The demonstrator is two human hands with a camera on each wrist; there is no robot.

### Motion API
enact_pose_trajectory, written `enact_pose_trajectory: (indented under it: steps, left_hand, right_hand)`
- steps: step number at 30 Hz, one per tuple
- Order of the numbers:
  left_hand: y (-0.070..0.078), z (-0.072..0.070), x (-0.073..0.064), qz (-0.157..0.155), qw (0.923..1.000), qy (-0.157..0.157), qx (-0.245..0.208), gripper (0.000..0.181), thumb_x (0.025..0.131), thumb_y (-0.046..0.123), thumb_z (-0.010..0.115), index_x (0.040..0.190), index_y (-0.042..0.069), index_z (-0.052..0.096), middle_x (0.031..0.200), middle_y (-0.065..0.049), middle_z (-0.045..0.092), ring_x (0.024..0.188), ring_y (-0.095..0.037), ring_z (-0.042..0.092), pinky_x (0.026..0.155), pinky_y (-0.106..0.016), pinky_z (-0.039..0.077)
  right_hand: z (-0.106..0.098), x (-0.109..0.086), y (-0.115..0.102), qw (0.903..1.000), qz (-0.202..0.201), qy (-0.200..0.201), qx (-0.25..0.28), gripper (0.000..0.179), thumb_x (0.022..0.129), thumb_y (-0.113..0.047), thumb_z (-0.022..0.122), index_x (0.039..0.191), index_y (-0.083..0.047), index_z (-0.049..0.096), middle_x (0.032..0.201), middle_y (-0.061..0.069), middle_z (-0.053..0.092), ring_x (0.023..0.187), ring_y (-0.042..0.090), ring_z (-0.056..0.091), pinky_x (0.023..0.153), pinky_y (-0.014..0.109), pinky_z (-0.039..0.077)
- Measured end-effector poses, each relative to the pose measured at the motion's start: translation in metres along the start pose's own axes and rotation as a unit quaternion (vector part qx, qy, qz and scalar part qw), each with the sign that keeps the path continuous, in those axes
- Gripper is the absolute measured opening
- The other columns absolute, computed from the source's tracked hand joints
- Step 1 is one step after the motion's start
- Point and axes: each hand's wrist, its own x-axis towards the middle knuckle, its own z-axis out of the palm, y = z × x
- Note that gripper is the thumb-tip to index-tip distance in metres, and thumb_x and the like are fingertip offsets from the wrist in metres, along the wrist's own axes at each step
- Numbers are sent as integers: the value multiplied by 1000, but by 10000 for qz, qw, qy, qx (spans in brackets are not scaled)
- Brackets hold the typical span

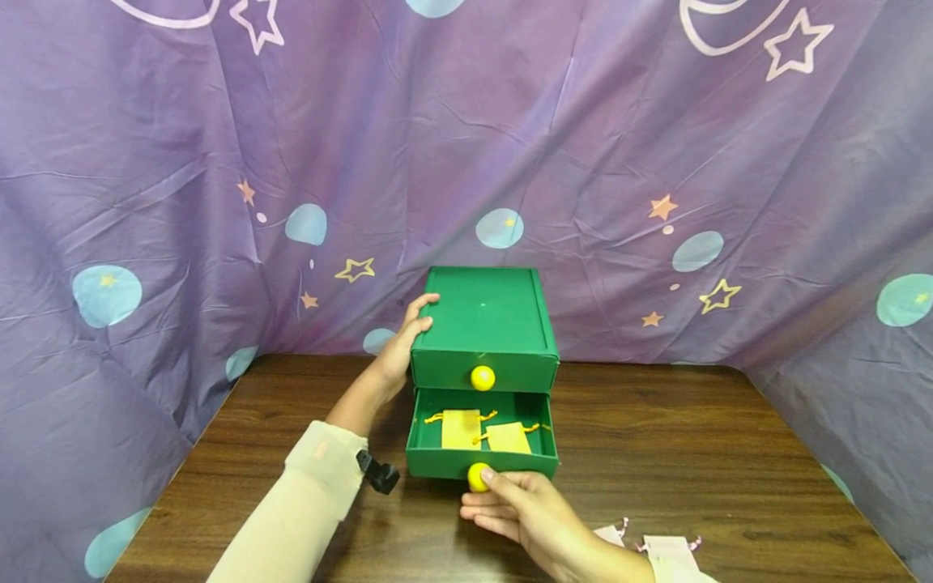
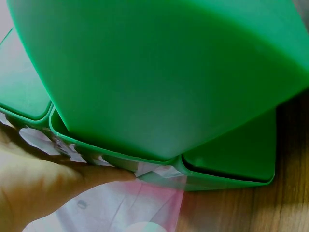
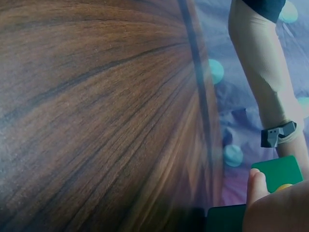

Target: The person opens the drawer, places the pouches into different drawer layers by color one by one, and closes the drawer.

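Observation:
A green two-drawer cabinet (image 1: pixel 481 312) stands on the table with its lower drawer (image 1: pixel 437 463) pulled out and its upper drawer (image 1: pixel 445 371) closed. Two yellow drawstring pouches (image 1: pixel 461 429) lie inside the lower drawer. My left hand (image 1: pixel 397 348) rests against the cabinet's left side, fingertips at the top edge; in the left wrist view that hand (image 2: pixel 53 186) lies along the green side. At the front, my right hand (image 1: pixel 528 506) pinches the lower drawer's yellow knob (image 1: pixel 477 478), its thumb on the ball. The right wrist view shows part of this hand (image 3: pixel 277 208) low at the right.
Pale pink drawstring pouches (image 1: pixel 669 547) lie on the brown wooden table (image 1: pixel 700 453) near its front, beside my right forearm. The upper drawer has its own yellow knob (image 1: pixel 483 378). Behind the table hangs a purple curtain (image 1: pixel 583 162) with stars and dots.

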Motion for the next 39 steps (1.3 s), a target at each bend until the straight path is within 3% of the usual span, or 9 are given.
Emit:
enact_pose_trajectory:
  steps: [12, 28, 39]
  left_hand:
    - [1, 0, 0, 3, 10000, -22, -60, 56, 105, 24, 30, 160, 20, 22, 163, -18, 20, 134, -33, 36, 109, -40, 30]
    - [0, 0, 0, 56, 10000, -42, 3, 56, 106, 25, 29, 161, 18, 21, 163, -18, 20, 135, -33, 34, 113, -44, 26]
    - [1, 0, -1, -39, 10000, 14, 54, 55, 106, 26, 29, 161, 21, 22, 161, -20, 24, 127, -34, 42, 104, -39, 36]
  right_hand:
    - [-2, 5, -4, 10000, -30, -5, -13, 45, 106, -27, 58, 126, 13, 59, 113, 24, 73, 102, 26, 74, 93, 36, 56]
    - [-5, 11, -6, 10000, -65, -41, 7, 42, 105, -26, 60, 124, 11, 60, 113, 25, 72, 100, 25, 74, 94, 36, 56]
    - [-7, 19, -8, 9999, -121, 12, 24, 45, 105, -26, 59, 127, 13, 58, 112, 23, 73, 99, 25, 75, 94, 37, 56]
